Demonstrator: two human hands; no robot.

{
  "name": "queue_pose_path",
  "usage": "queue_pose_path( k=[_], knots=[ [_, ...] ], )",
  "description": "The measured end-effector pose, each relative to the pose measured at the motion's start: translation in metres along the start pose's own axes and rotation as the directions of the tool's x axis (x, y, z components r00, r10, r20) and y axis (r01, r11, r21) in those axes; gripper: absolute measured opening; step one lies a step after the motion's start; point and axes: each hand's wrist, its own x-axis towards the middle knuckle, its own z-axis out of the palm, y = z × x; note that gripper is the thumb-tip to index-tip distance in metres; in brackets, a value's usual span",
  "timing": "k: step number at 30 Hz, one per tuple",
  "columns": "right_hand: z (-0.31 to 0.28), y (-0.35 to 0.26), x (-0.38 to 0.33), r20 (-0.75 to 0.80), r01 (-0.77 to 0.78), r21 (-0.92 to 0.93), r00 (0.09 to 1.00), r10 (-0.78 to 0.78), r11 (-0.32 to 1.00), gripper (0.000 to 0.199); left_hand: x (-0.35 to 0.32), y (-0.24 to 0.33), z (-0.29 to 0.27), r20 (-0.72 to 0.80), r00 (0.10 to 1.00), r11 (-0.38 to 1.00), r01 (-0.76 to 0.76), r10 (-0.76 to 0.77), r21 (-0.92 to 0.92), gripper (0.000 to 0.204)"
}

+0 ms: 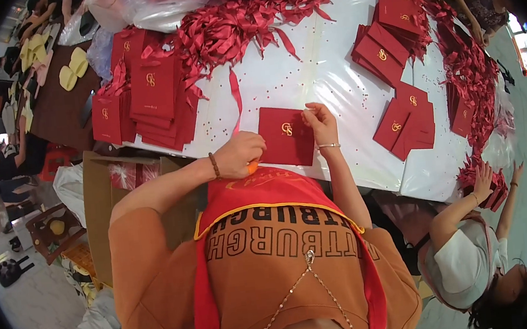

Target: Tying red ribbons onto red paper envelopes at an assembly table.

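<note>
A flat red paper bag (286, 153) with a gold emblem lies on the white-covered table in front of me. My left hand (240, 156) is closed at its left edge, with a small orange object (253, 167) showing under the fingers. A long red ribbon (235, 94) runs across the table down to this hand; whether the fingers hold it is hidden. At the bag's right edge my right hand (321, 125) is raised, thumb and fingertips pinched together. What lies between those fingertips is too small to tell.
Stacked red bags (158, 89) and heaped ribbons (225, 32) stand at the left. Other bag piles (381, 51) lie at the right, with fanned bags (405, 119) nearer me. A cardboard box (105, 205) stands by my left arm. A co-worker (462, 247) handles bags at the right.
</note>
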Motion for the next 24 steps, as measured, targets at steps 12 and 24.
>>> queue_pose_path(
  k=[12,24],
  knots=[
    [0.021,0.014,0.026,0.399,0.547,-0.748,0.824,-0.403,0.376,0.028,0.010,-0.035,-0.022,0.084,0.585,0.111,0.289,-0.807,-0.951,0.015],
    [0.030,-0.003,0.008,0.425,0.491,-0.848,0.854,-0.299,0.197,0.025,0.010,-0.051,0.032,-0.248,0.655,0.697,0.700,-0.713,-0.155,0.010]
  ],
)
